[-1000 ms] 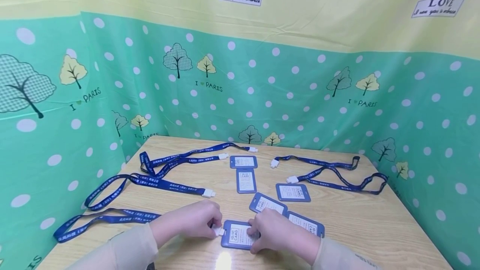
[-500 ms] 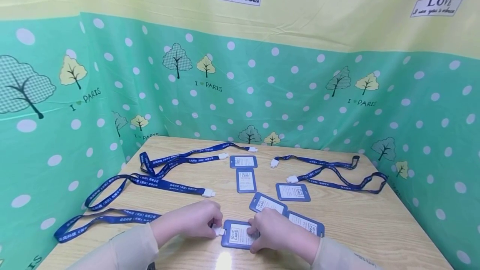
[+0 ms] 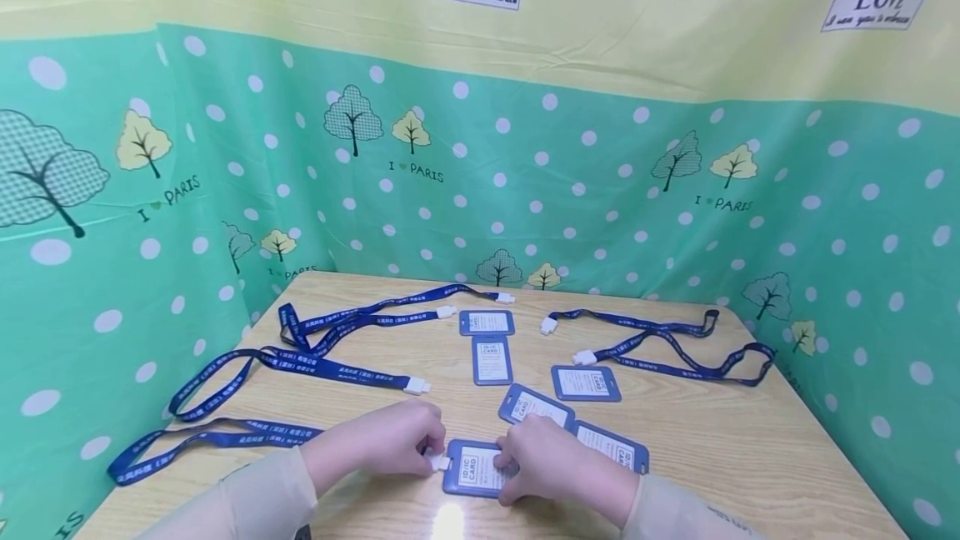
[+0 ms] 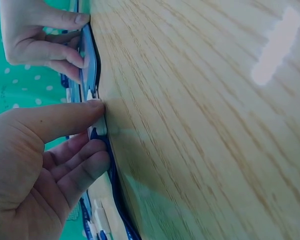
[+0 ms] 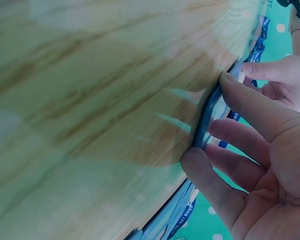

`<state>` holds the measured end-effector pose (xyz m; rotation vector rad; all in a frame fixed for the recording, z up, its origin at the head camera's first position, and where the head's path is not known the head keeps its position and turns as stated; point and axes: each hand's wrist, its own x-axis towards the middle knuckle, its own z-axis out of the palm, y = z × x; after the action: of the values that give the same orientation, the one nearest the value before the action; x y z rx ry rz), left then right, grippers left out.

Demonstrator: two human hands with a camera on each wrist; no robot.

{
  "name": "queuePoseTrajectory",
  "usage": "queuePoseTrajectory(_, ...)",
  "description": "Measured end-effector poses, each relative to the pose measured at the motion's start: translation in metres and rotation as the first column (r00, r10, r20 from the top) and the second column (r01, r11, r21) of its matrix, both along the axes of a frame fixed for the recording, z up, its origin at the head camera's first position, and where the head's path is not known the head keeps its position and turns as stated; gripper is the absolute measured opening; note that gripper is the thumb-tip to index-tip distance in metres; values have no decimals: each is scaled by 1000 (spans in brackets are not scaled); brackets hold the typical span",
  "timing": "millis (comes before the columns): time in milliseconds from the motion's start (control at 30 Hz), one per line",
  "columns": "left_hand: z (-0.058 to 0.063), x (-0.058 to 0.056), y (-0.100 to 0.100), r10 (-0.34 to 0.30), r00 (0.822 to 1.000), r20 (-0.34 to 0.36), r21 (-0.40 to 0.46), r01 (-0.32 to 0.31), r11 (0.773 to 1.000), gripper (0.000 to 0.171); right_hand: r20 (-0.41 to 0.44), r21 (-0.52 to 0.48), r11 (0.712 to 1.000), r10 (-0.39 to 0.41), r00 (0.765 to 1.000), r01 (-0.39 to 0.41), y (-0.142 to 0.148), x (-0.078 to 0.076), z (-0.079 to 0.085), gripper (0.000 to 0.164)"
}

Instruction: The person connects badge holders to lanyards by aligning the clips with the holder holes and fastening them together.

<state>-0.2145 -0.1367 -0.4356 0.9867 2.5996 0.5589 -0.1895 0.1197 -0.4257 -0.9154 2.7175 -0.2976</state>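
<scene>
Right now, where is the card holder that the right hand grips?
In the head view, the card holder is at bottom centre, between the right hand and the left hand, which pinches a white clip at the holder's left end.

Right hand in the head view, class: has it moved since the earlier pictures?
No: judged against the table, the right hand shows no visible shift in any direction, gripping the same blue card holder.

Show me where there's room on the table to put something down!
The biggest bare patch is the right side of the table, between two blue lanyards and the right sleeve. Less room lies between that and the left sleeve. It's crowded by the right hand, where three card holders are close together.
</scene>
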Motion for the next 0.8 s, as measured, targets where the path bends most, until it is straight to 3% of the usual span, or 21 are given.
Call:
queuePoseTrajectory(467,1,0,0,-8,1000,-14,2,8,1000,14,-31,14,1000,14,999,-14,-1,0,-2,40)
queuePoseTrajectory(800,-1,0,1,-8,1000,-16,3,8,1000,15,-3,10,1000,-8,1000,8,-2,-1,0,39)
